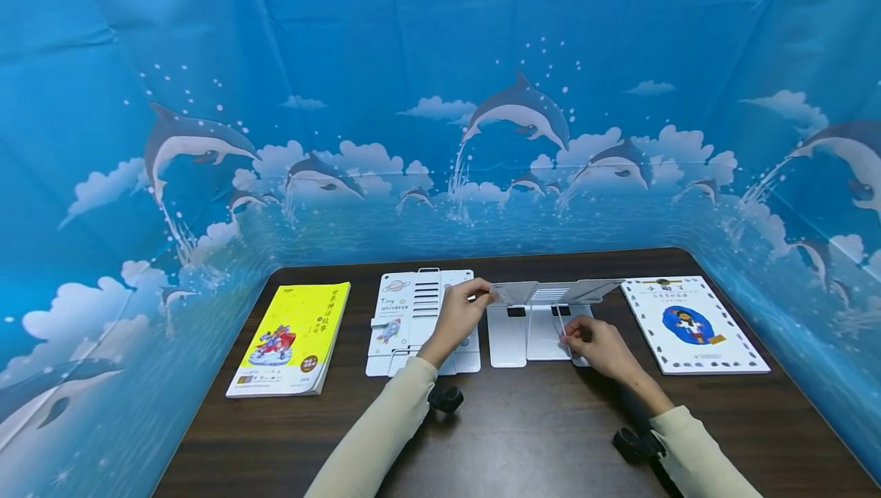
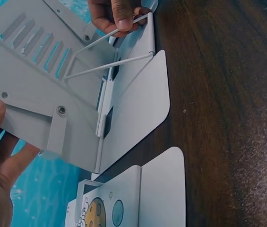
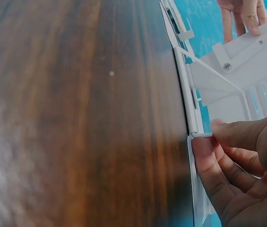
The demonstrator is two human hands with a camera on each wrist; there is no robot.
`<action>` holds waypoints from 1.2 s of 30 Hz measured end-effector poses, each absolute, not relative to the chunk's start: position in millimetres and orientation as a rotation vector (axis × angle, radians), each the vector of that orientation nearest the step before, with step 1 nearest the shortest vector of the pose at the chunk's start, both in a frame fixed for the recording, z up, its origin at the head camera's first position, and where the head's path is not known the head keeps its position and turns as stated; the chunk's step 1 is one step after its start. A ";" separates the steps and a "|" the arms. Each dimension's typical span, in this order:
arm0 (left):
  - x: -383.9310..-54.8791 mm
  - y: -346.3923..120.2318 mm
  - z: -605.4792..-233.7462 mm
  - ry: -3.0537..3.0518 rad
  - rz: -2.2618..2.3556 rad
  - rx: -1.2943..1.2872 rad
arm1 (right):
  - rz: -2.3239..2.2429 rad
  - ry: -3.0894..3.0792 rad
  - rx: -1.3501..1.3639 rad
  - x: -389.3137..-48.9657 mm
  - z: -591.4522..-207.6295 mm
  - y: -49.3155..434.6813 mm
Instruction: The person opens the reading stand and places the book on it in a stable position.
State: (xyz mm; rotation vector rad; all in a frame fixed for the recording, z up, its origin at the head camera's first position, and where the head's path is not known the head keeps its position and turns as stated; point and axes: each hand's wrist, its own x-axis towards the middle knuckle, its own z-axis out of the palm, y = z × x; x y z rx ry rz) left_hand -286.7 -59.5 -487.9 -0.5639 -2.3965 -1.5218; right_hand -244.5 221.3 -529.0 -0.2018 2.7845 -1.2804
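Backdrop: blue dolphin-and-cloud sheet (image 1: 385, 39) behind dark wood-grain table (image 1: 516, 437).
Working stand: white slotted folding stand (image 1: 508, 346), right of table centre; base flat, back panel (image 2: 24, 71) tilted up.
Left hand (image 1: 460, 318): pinches back panel's left edge.
Right hand (image 1: 599, 346): pinches thin white wire prop (image 2: 109, 66) near base's front edge; hands apart.
Head view only: thick yellow-covered book (image 1: 289, 341) far left, white-covered blue-oval book (image 1: 695, 326) far right.
Left wrist view: rivet (image 2: 61, 110) clear, unresolved from head.
Neighbour: flat white "Tiny universe" stand (image 1: 414, 333).

The stand (image 1: 546, 336) looks smooth metal, the tabletop (image 1: 523, 429) wood.
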 end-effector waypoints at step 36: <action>-282.2 -63.8 -494.8 -2.382 -1.650 -0.588 | -1.916 3.215 0.096 -248.5 -489.0 251.9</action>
